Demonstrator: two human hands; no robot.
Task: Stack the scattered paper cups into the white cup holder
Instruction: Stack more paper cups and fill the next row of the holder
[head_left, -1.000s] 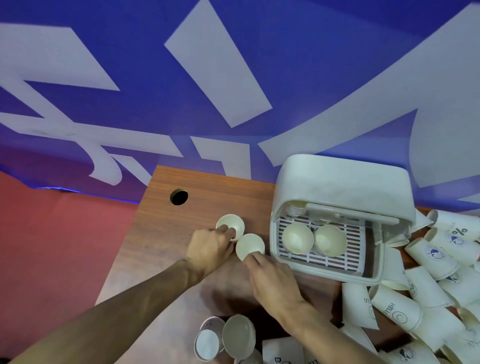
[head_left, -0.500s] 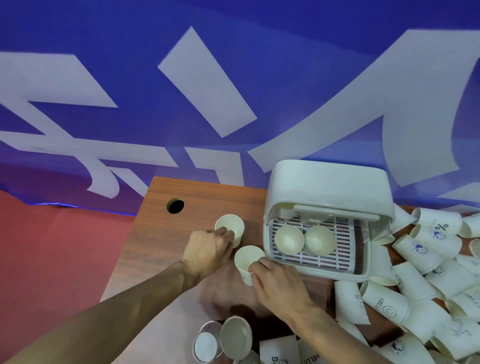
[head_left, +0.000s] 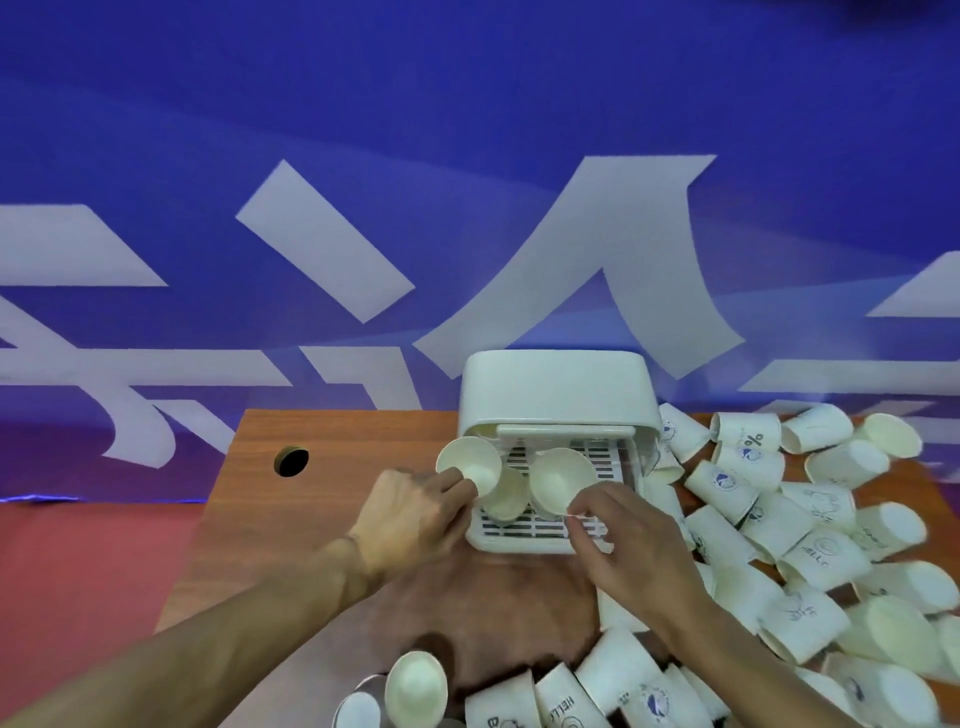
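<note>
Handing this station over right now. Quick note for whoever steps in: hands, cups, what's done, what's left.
Left hand: grips a tilted cup above the left stack in the white cup holder.
Right hand: pinches the rim of a second cup over the holder's right side; cannot tell if it is seated.
Done: at least one cup sits in the holder's left side.
Left: nest both held cups, then the loose cups piled on the table right of the holder and along the near edge.

we find left hand gripping tilted cup, right hand pinching second cup; white holder beneath both grips.
</note>
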